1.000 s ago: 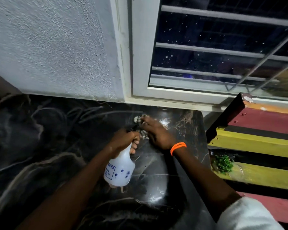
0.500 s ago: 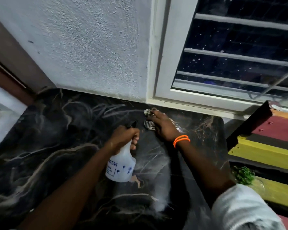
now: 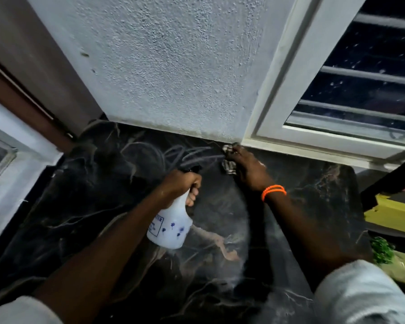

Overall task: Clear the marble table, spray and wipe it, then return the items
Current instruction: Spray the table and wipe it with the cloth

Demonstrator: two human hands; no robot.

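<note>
A black marble table with pale veins has a polished, glossy top, and a crumpled patterned cloth lies on it at the far edge. The spray bottle looks like smooth, translucent white plastic with a dark nozzle. Behind the table, the wall is rough, matt, stippled plaster, the window frame on the right is smooth white, and the right wrist's orange band looks beaded.

Your left hand is curled in a fist, forearm reaching in from lower left. Your right hand stretches farther forward, palm down, fingers bent, forearm angled in from lower right.
</note>
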